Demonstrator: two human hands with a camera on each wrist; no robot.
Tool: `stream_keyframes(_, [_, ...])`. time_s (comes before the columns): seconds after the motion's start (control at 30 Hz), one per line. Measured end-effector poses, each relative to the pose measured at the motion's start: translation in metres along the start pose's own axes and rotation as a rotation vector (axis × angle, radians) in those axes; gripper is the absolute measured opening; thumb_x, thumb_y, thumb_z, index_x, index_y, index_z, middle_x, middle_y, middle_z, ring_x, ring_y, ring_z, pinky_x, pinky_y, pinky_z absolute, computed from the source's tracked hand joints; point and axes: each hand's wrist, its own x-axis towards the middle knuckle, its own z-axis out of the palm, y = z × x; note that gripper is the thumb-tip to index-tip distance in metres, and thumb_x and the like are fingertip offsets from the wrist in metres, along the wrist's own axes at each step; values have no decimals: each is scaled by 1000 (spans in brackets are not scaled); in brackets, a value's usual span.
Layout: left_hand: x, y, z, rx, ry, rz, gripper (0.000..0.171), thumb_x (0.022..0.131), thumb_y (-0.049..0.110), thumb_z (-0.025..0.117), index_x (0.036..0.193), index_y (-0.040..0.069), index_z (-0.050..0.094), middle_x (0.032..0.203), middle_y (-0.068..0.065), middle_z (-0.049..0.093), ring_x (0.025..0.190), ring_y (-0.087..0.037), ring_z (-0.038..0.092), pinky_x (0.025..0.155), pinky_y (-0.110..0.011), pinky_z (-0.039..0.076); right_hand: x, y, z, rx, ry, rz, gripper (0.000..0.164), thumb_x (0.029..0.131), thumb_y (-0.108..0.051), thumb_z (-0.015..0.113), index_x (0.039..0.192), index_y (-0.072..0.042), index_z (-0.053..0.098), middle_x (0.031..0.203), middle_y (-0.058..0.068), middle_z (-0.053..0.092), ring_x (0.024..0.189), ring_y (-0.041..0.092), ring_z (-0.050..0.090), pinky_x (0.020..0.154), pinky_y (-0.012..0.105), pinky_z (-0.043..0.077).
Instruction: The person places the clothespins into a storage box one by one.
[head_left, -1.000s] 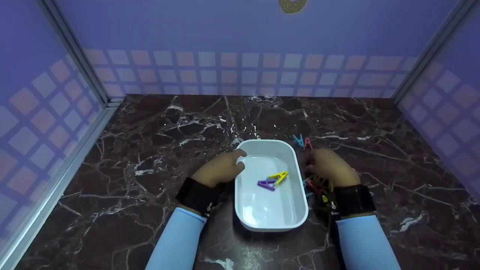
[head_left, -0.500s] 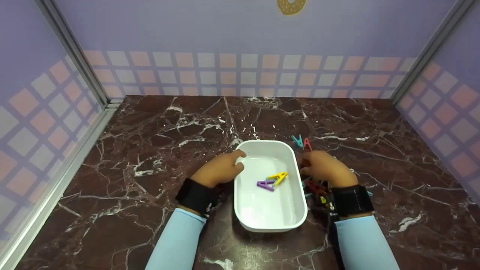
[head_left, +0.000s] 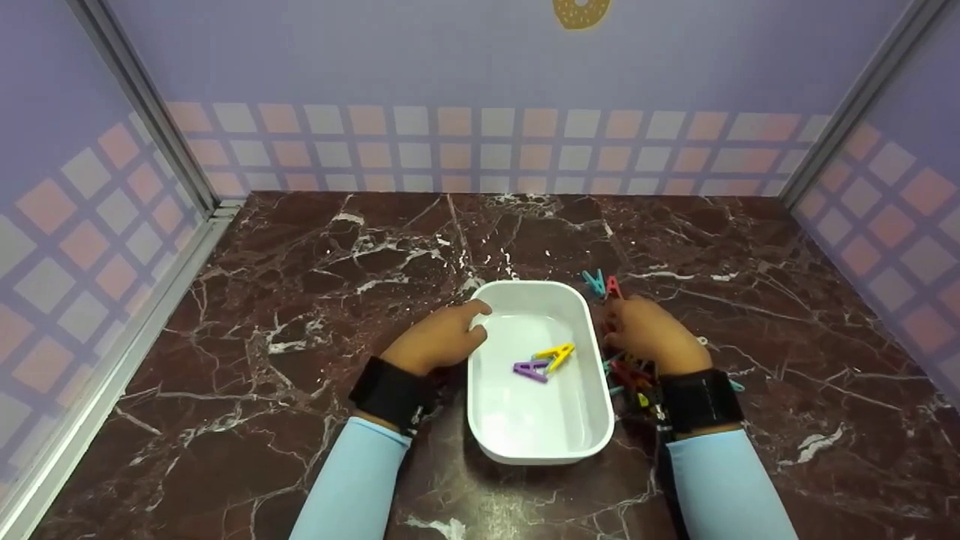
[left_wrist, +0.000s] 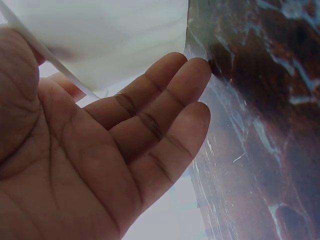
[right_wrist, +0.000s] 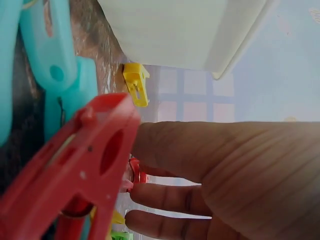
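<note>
Finding in the head view the red peg (head_left: 613, 285) just beyond the right hand (head_left: 654, 337), long axis running roughly away from the person, right of the tub (head_left: 517, 427) and well apart from the left hand (head_left: 435, 339). Seeing in the left wrist view three straight fingers (left_wrist: 180, 132) outside the tub, thumb side at its rim. Meeting in the right wrist view a nearer peg (right_wrist: 85, 167) slanting before the thumb tip, so cannot tell pinching from parted fingers.

Clothespin pile (head_left: 631, 373) partly hidden by the right wristband (head_left: 701, 401), doughnut motif (head_left: 579, 20) cropped by the top edge
</note>
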Motion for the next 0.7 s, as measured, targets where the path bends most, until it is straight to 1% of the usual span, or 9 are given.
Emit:
stream_keyframes(0.13, [0, 0, 0, 1, 5, 7, 44, 99, 20, 47, 142, 8, 52, 130, -13, 62, 107, -26, 60, 99, -41, 44, 0, -2, 2, 43, 11, -41, 16, 85, -13, 71, 94, -4, 62, 78, 6, 58, 73, 25, 53, 68, 44, 45])
stream_keyframes(0.27, [0, 0, 0, 7, 12, 9, 44, 99, 20, 48, 141, 9, 52, 126, -14, 64, 104, -25, 61, 98, -41, 45, 1, -4, 6, 63, 37, -90, 17, 87, -18, 71, 93, -5, 62, 76, 4, 57, 71, 24, 53, 68, 43, 45])
stream_keyframes(0.37, [0, 0, 0, 8, 13, 12, 44, 98, 20, 48, 141, 9, 52, 123, -14, 65, 100, -26, 61, 97, -41, 46, 2, -7, 8, 59, 45, -73, 22, 89, -23, 70, 95, -3, 62, 79, 7, 59, 75, 27, 55, 72, 47, 46])
stream_keyframes(0.5, [0, 0, 1, 8, 15, 10, 44, 98, 21, 47, 140, 9, 52, 125, -14, 65, 104, -26, 61, 98, -41, 45, 2, -12, 11, 73, 22, 1, 28, 90, -30, 70, 96, -4, 66, 85, 9, 64, 77, 28, 59, 74, 48, 49])
stream_keyframes(0.53, [0, 0, 1, 8, 15, 10, 44, 98, 20, 47, 140, 9, 52, 126, -14, 64, 106, -26, 60, 98, -41, 45, 2, -14, 12, 72, 19, 11, 26, 89, -30, 70, 95, -5, 67, 84, 9, 65, 76, 27, 60, 73, 47, 50])
stream_keyframes(0.6, [0, 0, 1, 10, 15, 9, 44, 98, 20, 47, 140, 8, 52, 128, -14, 63, 109, -26, 60, 99, -41, 44, 1, -15, 13, 58, 18, 26, 21, 88, -28, 70, 87, -7, 68, 80, 8, 64, 70, 26, 58, 68, 45, 49])
stream_keyframes(0.7, [0, 0, 1, 10, 14, 10, 44, 98, 20, 47, 140, 7, 52, 131, -14, 62, 113, -26, 59, 101, -40, 43, 2, -16, 15, 26, 41, 1, 16, 87, -23, 71, 81, -8, 69, 77, 8, 65, 68, 25, 57, 67, 46, 50])
